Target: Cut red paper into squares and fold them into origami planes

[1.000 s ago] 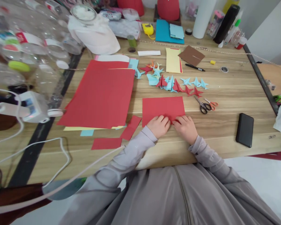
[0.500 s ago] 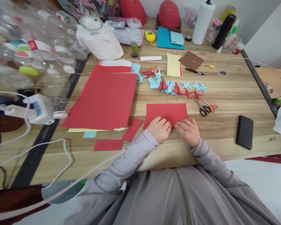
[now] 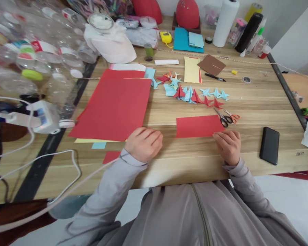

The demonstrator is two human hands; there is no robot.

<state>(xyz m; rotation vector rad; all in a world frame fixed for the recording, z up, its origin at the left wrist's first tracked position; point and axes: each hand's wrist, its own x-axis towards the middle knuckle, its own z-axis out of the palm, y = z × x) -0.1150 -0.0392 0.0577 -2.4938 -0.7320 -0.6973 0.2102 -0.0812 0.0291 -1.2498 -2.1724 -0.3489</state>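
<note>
A red paper rectangle (image 3: 197, 126) lies on the table in front of me. My right hand (image 3: 228, 145) pinches its near right corner between thumb and fingers. Off to the left, my left hand (image 3: 145, 144) is closed, fingers curled down, by the lower right corner of a stack of large red sheets (image 3: 115, 106). Whatever the left fingers hold, if anything, is hidden under the hand. Part of a small red paper strip (image 3: 111, 156) shows just left of my left wrist.
Folded red and blue paper cranes (image 3: 187, 94) lie beyond the rectangle. Black scissors (image 3: 225, 120) and orange scissors (image 3: 234, 118) rest near its right end. A black phone (image 3: 269, 146) lies farther right. Plastic bottles (image 3: 46, 51) crowd the left; a white cable (image 3: 74, 160) crosses the near left.
My left hand has left the red rectangle and moved left, over where a slanted red strip lay. My right hand has moved right, and the rectangle has shifted right with it.
</note>
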